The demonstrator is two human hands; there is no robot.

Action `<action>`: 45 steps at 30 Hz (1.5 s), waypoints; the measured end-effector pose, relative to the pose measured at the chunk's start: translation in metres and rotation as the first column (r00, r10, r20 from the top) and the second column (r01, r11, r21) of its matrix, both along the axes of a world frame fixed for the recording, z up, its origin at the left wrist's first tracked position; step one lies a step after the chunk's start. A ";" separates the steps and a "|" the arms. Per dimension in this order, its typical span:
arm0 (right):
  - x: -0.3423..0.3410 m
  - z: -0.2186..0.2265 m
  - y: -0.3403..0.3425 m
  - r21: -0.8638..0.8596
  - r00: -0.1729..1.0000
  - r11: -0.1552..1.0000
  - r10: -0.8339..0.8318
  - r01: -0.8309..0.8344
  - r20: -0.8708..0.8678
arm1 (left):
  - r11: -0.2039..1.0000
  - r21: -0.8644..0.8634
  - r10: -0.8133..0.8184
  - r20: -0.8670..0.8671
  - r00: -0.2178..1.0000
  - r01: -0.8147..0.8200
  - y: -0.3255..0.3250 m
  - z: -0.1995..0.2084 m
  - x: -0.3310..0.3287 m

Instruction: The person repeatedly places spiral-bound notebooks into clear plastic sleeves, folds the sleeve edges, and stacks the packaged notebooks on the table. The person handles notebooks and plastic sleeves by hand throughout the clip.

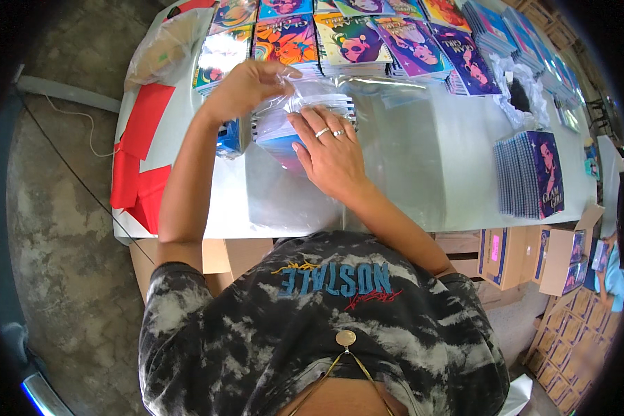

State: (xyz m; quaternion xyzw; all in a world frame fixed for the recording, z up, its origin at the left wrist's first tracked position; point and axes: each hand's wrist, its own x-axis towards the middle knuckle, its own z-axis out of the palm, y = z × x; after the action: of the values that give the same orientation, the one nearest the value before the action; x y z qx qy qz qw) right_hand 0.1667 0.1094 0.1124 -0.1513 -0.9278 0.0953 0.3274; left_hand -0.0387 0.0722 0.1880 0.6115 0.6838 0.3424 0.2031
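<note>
A stack of spiral notebooks [274, 141] lies in front of me on the table, with a clear plastic bag [308, 89] around or over it. My left hand [251, 87] is at the stack's far left side, fingers curled in a pinch on the clear plastic. My right hand [331, 152], with rings on two fingers, lies with fingers stretched over the plastic on the stack's right part. Under and beside the stack, clear plastic sheets or bags [405, 159] spread to the right. Just left of the stack is a small blue object [230, 141], partly hidden by my left forearm.
Rows of colourful notebooks [353, 45] line the table's far side. More notebook stacks [527, 173] stand at right, near a crumpled plastic bag [520, 90]. Red sheets [145, 125] lie at left. Cardboard boxes [509, 256] sit below the right edge; another person's arm [611, 274] shows beyond.
</note>
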 end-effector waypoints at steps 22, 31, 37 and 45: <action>-0.009 -0.028 0.005 -0.145 0.879 0.986 0.006 -0.085 -0.476 | 0.814 0.562 0.293 -0.178 0.939 -0.148 -0.063 -0.085 0.109; -0.008 -0.041 0.010 0.004 0.867 0.992 0.115 -0.130 -0.485 | 0.413 0.204 0.911 -0.102 0.400 -0.888 -0.129 -0.122 -0.032; -0.009 -0.040 0.008 0.000 0.874 0.989 0.133 -0.150 -0.467 | 0.570 -0.698 0.821 0.455 0.346 -0.434 -0.132 -0.139 -0.087; -0.009 -0.041 0.005 -0.002 0.876 0.990 0.123 -0.140 -0.466 | 0.575 -0.378 0.818 0.264 0.511 -0.726 -0.193 -0.203 -0.043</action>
State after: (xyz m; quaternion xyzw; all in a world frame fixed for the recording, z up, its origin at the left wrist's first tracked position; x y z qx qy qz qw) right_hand 0.1574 0.1148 0.0713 -0.0663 -0.8286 0.1673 0.5301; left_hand -0.0817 -0.1210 -0.0155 0.1269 0.8581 0.4397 0.2328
